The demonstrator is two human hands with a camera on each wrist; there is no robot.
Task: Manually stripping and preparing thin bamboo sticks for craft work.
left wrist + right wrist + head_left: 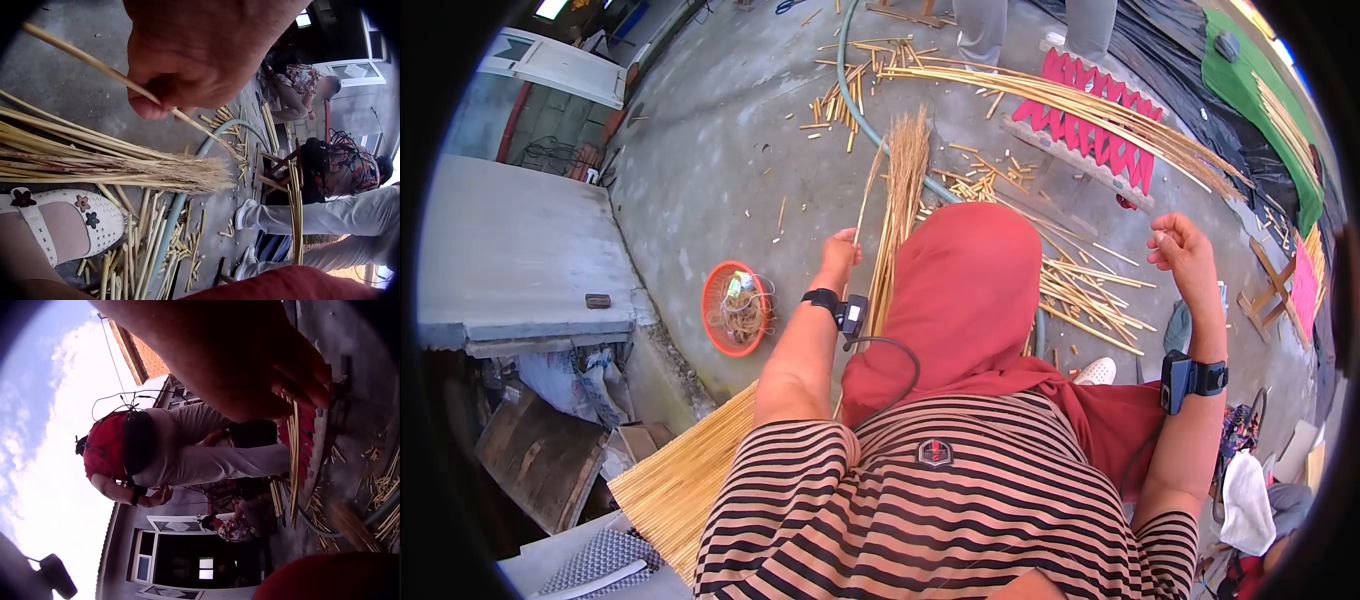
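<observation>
My left hand pinches a single thin stalk between thumb and fingers. Its feathery tip points away from me, beside a bundle of similar stalks. That bundle lies just right of the hand, its brushy ends spread, and passes down beside the head scarf. Out to the right, my right hand is raised with its fingers loosely bent and nothing visible in it. The right wrist view shows this hand dark and close, in front of a rack with pink strips.
Long stalks lie across a wooden rack with pink strips. Cut pieces and a green hose cover the floor ahead. An orange basket stands left, near woven stalks. A person in grey trousers stands ahead.
</observation>
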